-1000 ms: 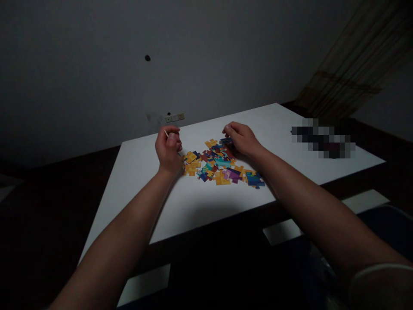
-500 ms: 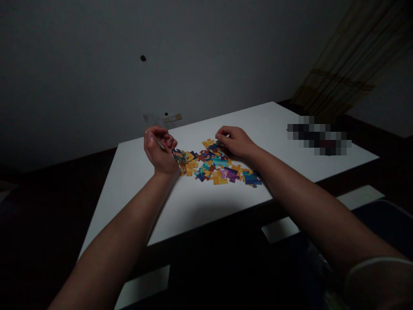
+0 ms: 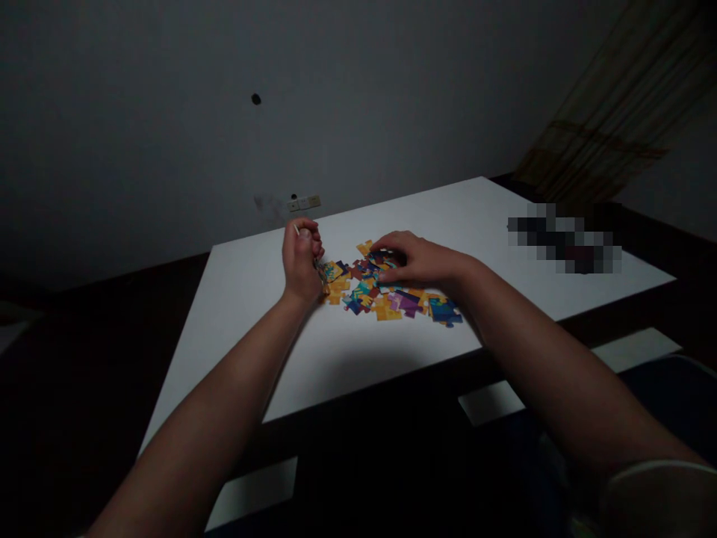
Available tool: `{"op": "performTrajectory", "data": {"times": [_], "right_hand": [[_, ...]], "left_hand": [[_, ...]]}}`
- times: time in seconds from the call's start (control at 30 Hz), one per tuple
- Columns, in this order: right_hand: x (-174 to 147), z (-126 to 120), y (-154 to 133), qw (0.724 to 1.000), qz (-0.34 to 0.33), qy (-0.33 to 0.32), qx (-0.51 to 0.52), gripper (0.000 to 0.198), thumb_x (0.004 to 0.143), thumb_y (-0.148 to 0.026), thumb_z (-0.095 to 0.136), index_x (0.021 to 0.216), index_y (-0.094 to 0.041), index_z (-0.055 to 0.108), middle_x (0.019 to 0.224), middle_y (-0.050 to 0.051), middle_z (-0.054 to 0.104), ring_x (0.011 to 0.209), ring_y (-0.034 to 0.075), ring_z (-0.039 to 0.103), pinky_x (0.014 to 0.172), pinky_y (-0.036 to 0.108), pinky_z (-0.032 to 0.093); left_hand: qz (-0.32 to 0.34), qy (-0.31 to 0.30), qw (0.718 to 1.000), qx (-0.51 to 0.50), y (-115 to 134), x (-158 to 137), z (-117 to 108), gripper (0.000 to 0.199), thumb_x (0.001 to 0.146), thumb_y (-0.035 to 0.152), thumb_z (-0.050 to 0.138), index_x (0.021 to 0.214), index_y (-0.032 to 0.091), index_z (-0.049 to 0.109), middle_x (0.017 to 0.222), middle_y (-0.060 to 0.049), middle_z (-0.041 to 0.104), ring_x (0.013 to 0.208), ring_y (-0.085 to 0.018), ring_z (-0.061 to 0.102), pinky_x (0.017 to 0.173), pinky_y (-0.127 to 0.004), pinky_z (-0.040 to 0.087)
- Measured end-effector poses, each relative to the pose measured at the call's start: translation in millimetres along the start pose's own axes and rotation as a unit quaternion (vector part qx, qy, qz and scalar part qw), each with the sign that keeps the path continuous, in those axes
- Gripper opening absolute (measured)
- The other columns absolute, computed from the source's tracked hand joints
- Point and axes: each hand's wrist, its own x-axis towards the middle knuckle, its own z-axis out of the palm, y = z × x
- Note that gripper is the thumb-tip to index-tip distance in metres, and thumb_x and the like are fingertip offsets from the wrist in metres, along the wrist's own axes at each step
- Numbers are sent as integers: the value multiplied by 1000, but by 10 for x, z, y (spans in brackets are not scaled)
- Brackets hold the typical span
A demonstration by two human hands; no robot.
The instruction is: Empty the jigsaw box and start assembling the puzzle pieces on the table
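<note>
Arching over the jigsaw pile, the right hand now has its thumb well apart from its fingers, where half a second ago their tips were drawn together at the pile's far edge. Curled round a thin pale item, the left hand has turned inward, closer to the pile's left end, while the pile lies spread on the white table.

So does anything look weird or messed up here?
Two things. A blocky, pixelated patch hides whatever is on the right of the table. A grey smudge marks the wall just left of the electrical outlets, maybe dirt. The jigsaw pieces are jumbled and overlapping, but I see no clear damage.
</note>
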Motion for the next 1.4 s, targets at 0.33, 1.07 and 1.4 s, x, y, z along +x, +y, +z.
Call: {"op": "performTrajectory", "data": {"times": [0.33, 1.07, 1.4], "right_hand": [[-4, 53, -135, 1000, -8, 1, -27, 52, 87, -42, 96, 138, -35, 88, 148, 12, 83, 139, 44, 75, 120, 59, 58], [149, 150, -194, 945, -4, 275, 179, 15, 83, -19, 74, 91, -26, 85, 97, 4, 87, 93, 26, 77, 90, 42, 62], [179, 172, -248, 929, -3, 216, 301, 13, 86, -33, 88, 97, -27, 83, 116, 9, 90, 113, 30, 82, 106, 51, 69]], "left_hand": [[39, -180, 973, 142, -181, -130, -63, 43, 108, 71, 63, 124, 30, 65, 110, -5, 67, 98, -25, 66, 91, -41, 58], [61, -437, 760, 478, -92, -126, -123, 49, 105, 48, 79, 149, 27, 76, 144, -14, 79, 132, -39, 72, 117, -60, 57], [142, -252, 883, 368, -156, -70, -79, 25, 106, 26, 71, 131, 24, 76, 114, -8, 75, 102, -28, 71, 98, -46, 61]]}}
